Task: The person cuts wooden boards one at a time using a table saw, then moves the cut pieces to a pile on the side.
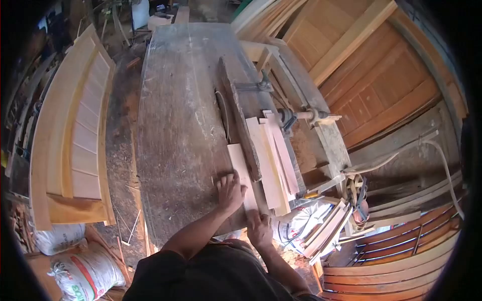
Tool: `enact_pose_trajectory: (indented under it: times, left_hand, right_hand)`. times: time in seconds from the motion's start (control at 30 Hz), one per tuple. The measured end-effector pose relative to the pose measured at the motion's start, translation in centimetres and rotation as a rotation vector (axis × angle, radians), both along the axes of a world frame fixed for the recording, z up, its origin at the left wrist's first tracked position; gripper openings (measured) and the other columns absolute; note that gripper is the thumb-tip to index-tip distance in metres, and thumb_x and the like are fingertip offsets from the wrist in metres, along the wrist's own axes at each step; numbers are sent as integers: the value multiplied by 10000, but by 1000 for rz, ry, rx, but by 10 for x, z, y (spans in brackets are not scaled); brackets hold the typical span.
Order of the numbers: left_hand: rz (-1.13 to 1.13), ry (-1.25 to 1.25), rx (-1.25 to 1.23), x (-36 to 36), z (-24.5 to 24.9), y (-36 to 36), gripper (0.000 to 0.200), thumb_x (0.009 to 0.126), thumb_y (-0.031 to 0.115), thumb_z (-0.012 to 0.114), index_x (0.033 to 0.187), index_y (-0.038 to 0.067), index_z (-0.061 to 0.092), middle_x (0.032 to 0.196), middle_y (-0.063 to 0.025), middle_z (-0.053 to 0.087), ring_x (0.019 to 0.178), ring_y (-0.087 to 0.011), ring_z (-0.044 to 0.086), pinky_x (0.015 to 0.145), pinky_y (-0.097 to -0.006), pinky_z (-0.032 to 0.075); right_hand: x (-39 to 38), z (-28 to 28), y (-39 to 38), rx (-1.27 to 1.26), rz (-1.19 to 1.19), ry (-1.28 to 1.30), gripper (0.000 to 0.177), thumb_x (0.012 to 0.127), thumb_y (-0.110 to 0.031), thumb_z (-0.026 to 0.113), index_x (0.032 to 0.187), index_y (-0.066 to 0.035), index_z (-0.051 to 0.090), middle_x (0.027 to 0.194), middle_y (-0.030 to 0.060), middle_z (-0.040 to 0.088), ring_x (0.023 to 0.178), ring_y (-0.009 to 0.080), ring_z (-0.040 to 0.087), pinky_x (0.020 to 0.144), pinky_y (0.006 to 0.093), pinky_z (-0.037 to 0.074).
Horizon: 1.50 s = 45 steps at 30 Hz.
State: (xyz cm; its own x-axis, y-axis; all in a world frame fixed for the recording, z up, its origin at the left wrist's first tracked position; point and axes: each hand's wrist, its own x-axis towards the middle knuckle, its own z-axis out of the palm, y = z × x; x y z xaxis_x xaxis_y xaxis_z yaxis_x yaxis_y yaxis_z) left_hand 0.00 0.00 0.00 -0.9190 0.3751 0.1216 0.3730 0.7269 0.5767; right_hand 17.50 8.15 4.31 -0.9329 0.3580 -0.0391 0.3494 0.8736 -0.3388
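Observation:
A pale wooden strip (pixel 239 159) lies lengthwise on the worn workbench (pixel 170 120), along a dark upright board (pixel 241 118). My left hand (pixel 231 193) is on the strip about midway, its fingers bent and closed over the strip's left edge. At the strip's near end, by the front of the bench, my right hand (pixel 260 230) is closed around it; its fingertips are partly hidden. Just right of the dark board lie several other pale wooden strips (pixel 268 160), side by side.
A clamp (pixel 287 119) is fixed on the bench's right side. A panelled wooden door (pixel 75 135) leans at left, above filled sacks (pixel 85 276). Larger door panels (pixel 371 95) stand at right. Offcuts (pixel 329 231) and slatted woodwork (pixel 386 271) lie lower right.

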Motion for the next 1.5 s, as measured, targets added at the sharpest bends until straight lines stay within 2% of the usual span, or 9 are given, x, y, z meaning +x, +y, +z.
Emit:
enact_pose_trajectory:
  times: [0.07,0.47,0.6,0.87,0.97,1.07,1.17,1.23,1.5]
  left_hand:
    - [0,23,41,3,-2,10,744,876,332,763,1458,-51,501,1226,-170,591,1178,-356,528,968,-520,401]
    - [43,52,137,-34,-16,16,761,867,358,767,1461,-39,507,1245,-189,602,1163,-392,542,968,-554,397]
    - [61,20,176,-35,-16,15,758,874,373,762,1464,-30,509,1352,-187,590,1254,-392,515,1037,-551,372]
    - [53,26,62,4,-6,-3,639,888,326,739,1414,1,578,1550,-184,474,1453,-391,382,1167,-547,278]
    - [62,95,72,-1,-15,0,577,899,312,719,1381,13,611,1581,-179,446,1467,-390,371,1171,-564,260]
    - [57,34,106,-1,-8,0,549,912,292,696,1375,9,613,1578,-174,451,1483,-389,355,1170,-592,241]
    - [89,31,99,-1,-8,4,521,924,275,678,1368,9,618,1577,-167,450,1491,-385,349,1161,-614,233]
    - [102,37,114,0,-10,5,520,923,265,678,1372,10,616,1548,-165,468,1489,-381,354,1155,-621,233]
    - [208,94,171,-29,-18,21,479,917,223,698,1350,29,633,1318,-148,530,1405,-378,413,1093,-580,272]
  right_hand:
    - [5,-6,4,-11,-28,43,462,918,-275,689,1346,-115,619,1124,260,588,1049,464,611,853,555,544]
    - [-35,-25,19,201,29,132,416,902,-296,693,1280,-129,643,1130,297,599,1059,488,614,888,581,520]
    - [-53,-12,16,156,25,-10,531,861,-259,701,1344,-69,587,1214,290,550,1135,520,545,967,605,477]
    - [-106,-13,11,56,-59,24,408,903,-221,687,1290,-130,596,1097,297,635,999,538,623,888,601,538]
    - [-115,-17,22,30,8,-110,465,909,-234,688,1348,-121,583,1199,306,610,1092,531,603,907,582,540]
    - [-92,-8,37,82,345,116,558,928,-285,681,1438,-103,548,1414,262,539,1284,475,523,965,570,515]
    - [-70,14,50,302,507,-297,657,954,-362,663,1523,-89,481,1593,154,420,1431,382,399,1052,599,448]
    - [-74,10,58,402,645,-275,677,977,-427,635,1534,-81,467,1618,88,398,1471,331,350,1099,663,372]
    - [-117,21,58,742,794,-349,691,986,-435,613,1538,-48,461,1615,98,395,1542,321,283,1167,726,274]
